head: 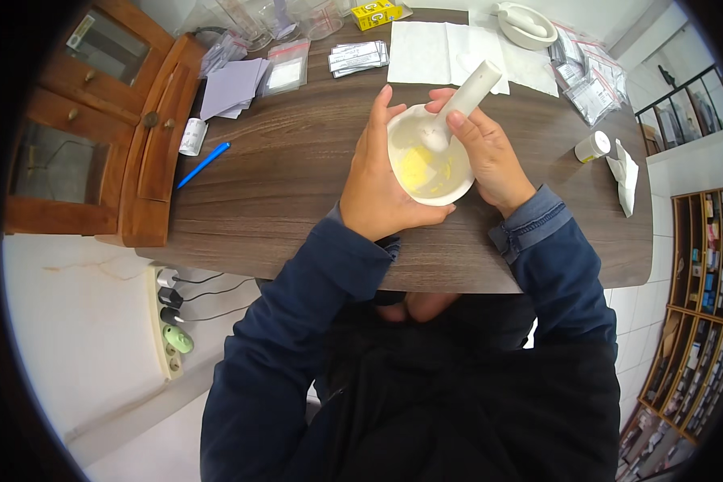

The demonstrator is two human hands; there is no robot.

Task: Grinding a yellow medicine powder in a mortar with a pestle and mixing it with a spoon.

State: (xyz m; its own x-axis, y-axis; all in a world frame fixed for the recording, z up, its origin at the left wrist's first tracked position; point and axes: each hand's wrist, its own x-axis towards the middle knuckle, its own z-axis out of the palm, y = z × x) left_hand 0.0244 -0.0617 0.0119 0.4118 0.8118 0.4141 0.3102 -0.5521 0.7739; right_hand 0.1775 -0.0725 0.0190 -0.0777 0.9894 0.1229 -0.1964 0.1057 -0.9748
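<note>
My left hand (381,175) cups the left side and the near rim of a white mortar (397,128), which is tilted so that its inside faces me. Yellow powder (416,169) lies in the bowl, with smaller clumps on the right wall. With thumb and fingers my right hand (488,141) grips a white pestle (475,84) by its shaft. The pestle's rounded head rests in the upper part of the mortar, and whitish residue clings to it. My right palm is close against the mortar's right side.
At the back are white paper sheets (422,53), a second mortar and pestle (527,27), a yellow box (376,13) and plastic packets (591,90). On the right stands a white-capped bottle (591,147) beside crumpled tissue (625,178). A blue pen (203,165) lies near a wooden cabinet (156,138).
</note>
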